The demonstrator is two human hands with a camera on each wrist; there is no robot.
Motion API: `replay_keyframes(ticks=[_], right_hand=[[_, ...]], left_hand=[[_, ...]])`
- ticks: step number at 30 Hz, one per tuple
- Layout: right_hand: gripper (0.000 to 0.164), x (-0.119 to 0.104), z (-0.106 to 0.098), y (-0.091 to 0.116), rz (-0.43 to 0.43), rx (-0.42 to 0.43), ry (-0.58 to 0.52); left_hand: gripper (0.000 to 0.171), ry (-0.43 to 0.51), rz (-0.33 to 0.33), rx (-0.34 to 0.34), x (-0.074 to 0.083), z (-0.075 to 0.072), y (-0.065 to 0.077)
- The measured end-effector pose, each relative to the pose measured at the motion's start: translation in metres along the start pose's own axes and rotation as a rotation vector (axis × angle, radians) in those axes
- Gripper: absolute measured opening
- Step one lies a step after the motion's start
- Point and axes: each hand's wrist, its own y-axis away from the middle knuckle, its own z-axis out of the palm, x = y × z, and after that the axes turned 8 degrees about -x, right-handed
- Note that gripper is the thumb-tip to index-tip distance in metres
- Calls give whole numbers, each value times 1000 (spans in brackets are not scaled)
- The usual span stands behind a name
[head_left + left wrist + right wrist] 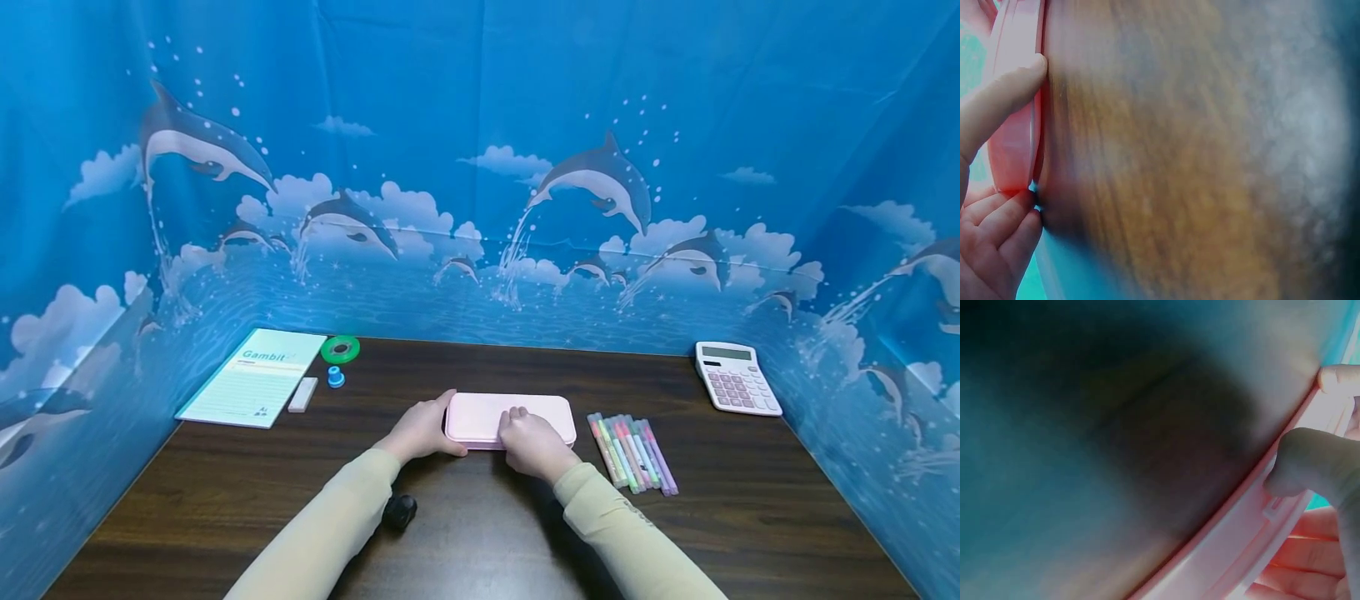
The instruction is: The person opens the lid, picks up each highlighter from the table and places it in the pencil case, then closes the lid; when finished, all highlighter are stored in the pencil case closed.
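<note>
A pink pencil case [480, 412] lies closed on the dark wooden table, its long side toward me. My left hand [426, 427] grips its left end; in the left wrist view the thumb [1019, 87] lies along the front side and the other fingers bend round the end. My right hand [534, 440] is at the middle of the front edge. The right wrist view shows its thumb [1300, 462] against the front side by a small clasp [1272, 507], while its other fingers are curled over the lid.
Several pastel markers [633, 454] lie right of the case. A white calculator [738, 379] sits far right. At the left are a notepad [255, 379], a white eraser [302, 395], green tape [341, 349] and a small blue object [336, 377]. A black object [400, 512] is beside the left forearm.
</note>
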Motion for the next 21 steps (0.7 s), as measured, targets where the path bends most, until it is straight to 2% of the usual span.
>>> replay_keyframes(ticks=[6,13,16,21], right_hand=[[14,-4,0,0,25,-14,27],[14,-5,-2,-1,5,-33,39],[17,-1,-3,1,4,-19,-9],[27,10,-3,8,-7,58,-172]], left_hand=[[104,12,-16,7,2,2,1],[105,17,-22,3,1,3,2],[106,22,-23,-1,1,3,2],[108,22,-33,-3,1,2,3]])
